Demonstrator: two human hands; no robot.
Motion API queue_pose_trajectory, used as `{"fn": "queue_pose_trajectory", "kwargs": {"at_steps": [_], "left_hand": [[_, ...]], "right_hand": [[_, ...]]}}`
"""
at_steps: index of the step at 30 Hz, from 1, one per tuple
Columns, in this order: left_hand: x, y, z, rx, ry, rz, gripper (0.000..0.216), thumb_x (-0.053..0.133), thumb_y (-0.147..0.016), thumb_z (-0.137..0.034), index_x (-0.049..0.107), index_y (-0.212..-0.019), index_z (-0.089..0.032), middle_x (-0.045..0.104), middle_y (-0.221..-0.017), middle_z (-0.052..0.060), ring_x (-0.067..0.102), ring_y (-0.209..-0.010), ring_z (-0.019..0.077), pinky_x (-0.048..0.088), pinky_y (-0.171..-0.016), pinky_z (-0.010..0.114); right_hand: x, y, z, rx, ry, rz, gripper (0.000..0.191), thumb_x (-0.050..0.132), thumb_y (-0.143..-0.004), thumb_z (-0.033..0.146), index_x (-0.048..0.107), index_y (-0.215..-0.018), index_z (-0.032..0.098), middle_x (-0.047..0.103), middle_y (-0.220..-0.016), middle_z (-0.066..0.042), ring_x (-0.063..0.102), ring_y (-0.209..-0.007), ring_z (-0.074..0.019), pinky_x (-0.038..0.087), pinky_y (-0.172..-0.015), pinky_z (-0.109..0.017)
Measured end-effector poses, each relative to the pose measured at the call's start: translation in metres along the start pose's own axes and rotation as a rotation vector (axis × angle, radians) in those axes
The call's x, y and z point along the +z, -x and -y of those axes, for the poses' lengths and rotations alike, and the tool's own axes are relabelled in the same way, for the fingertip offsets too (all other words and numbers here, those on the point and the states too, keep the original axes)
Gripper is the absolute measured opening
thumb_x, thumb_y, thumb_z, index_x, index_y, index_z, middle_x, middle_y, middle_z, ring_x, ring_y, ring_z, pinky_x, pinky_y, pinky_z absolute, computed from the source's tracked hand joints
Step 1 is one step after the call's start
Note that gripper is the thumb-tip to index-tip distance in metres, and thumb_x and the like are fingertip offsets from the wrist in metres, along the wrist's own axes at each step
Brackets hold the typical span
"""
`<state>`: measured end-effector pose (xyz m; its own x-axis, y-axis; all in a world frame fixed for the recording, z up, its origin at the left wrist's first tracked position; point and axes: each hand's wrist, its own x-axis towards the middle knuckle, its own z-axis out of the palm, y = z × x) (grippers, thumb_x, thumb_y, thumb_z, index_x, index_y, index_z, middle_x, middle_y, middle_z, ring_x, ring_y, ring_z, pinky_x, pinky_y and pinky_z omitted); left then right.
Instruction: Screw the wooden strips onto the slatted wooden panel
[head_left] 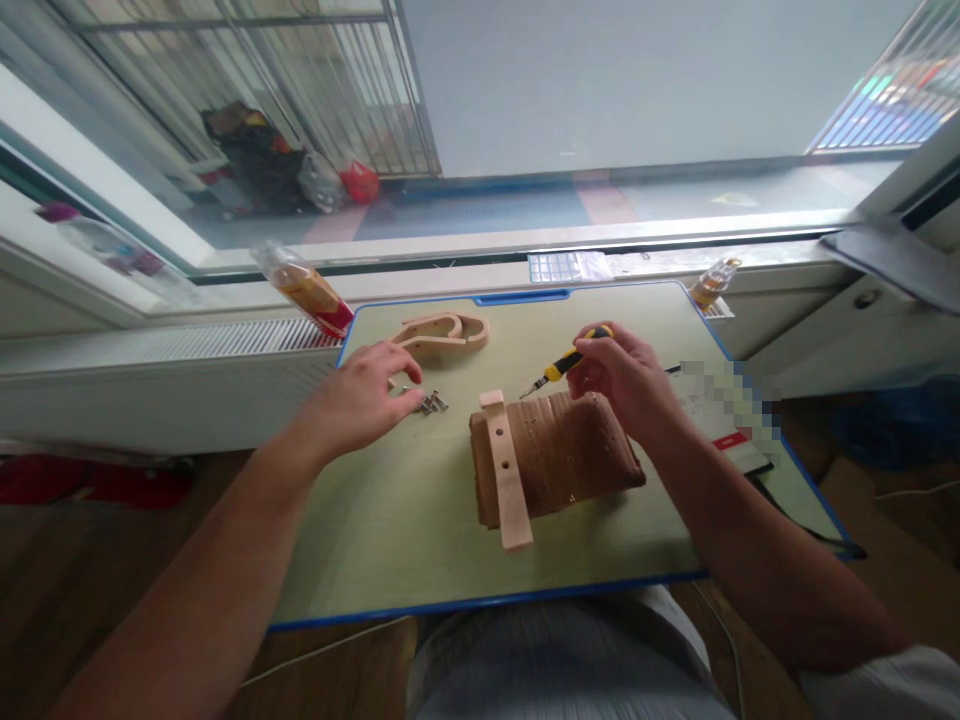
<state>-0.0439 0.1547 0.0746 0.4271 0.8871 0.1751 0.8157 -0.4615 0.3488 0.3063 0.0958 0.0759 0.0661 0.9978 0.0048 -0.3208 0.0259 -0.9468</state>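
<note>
My right hand (pixel 619 375) grips a yellow-and-black screwdriver (pixel 564 366), its tip pointing down to the left above a brown block (pixel 574 445) that looks like cardboard. Across the block's left end lies a pale wooden strip (pixel 512 495) with two dark holes, its near end sticking out past the block. My left hand (pixel 360 400) hovers at a small pile of metal screws (pixel 433 403), thumb and fingers apart, holding nothing that I can see. Beyond it rest curved wooden pieces (pixel 474 330), partly behind my left fingers.
The pale table (pixel 390 550) has a blue edge. A flat box or booklet (pixel 739 450) with a red mark lies at the right, beside a dark strap. Bottles stand beyond the table: one amber (pixel 304 290) at left, one small (pixel 714 283) at right. A window sill runs behind.
</note>
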Motion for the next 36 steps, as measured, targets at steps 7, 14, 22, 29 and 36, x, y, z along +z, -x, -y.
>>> {"fn": "queue_pose_trajectory", "kwargs": {"at_steps": [7,14,22,29,36], "left_hand": [[0.011,-0.025,-0.021,-0.109,-0.281,0.2,0.019,0.065,-0.084,-0.039,0.077,-0.087,-0.024,0.081,-0.114,0.012,0.073,-0.111,0.0347,0.056,-0.092,0.044],[0.013,-0.043,-0.036,-0.325,-0.362,0.413,0.028,0.071,-0.076,-0.05,0.08,-0.085,-0.025,0.084,-0.109,0.013,0.076,-0.097,0.036,0.053,-0.077,0.041],[0.028,-0.036,-0.035,-0.382,-0.375,0.3,0.023,0.079,-0.07,-0.046,0.081,-0.076,-0.024,0.085,-0.098,0.015,0.076,-0.094,0.036,0.055,-0.078,0.04],[0.02,0.016,-0.05,-0.248,0.237,-0.21,0.01,0.078,-0.077,-0.035,0.078,-0.078,-0.025,0.08,-0.079,0.004,0.069,-0.069,0.0218,0.051,-0.066,0.032],[0.046,0.08,-0.101,-0.195,0.697,-0.307,0.011,0.082,-0.085,-0.033,0.078,-0.087,-0.023,0.077,-0.086,0.002,0.07,-0.079,0.0199,0.058,-0.076,0.032]], "right_hand": [[0.002,0.002,-0.004,-0.006,0.039,-0.023,0.022,0.083,-0.083,0.037,0.067,-0.087,0.023,0.066,-0.065,0.006,0.062,-0.049,-0.0103,0.05,-0.048,-0.023],[0.002,0.002,-0.007,-0.047,0.073,-0.006,0.022,0.082,-0.085,0.038,0.066,-0.087,0.023,0.066,-0.059,0.007,0.06,-0.046,-0.0101,0.047,-0.047,-0.022],[0.0,0.001,-0.015,-0.097,0.1,-0.007,0.022,0.083,-0.085,0.037,0.066,-0.087,0.023,0.067,-0.06,0.006,0.059,-0.047,-0.0097,0.047,-0.047,-0.022],[0.001,0.001,-0.017,-0.104,0.115,-0.004,0.024,0.081,-0.082,0.041,0.066,-0.087,0.023,0.065,-0.059,0.007,0.058,-0.047,-0.0099,0.048,-0.048,-0.023],[0.002,0.004,-0.012,-0.09,0.149,0.009,0.019,0.079,-0.083,0.037,0.073,-0.089,0.02,0.067,-0.059,0.005,0.058,-0.049,-0.0102,0.048,-0.049,-0.021]]}}
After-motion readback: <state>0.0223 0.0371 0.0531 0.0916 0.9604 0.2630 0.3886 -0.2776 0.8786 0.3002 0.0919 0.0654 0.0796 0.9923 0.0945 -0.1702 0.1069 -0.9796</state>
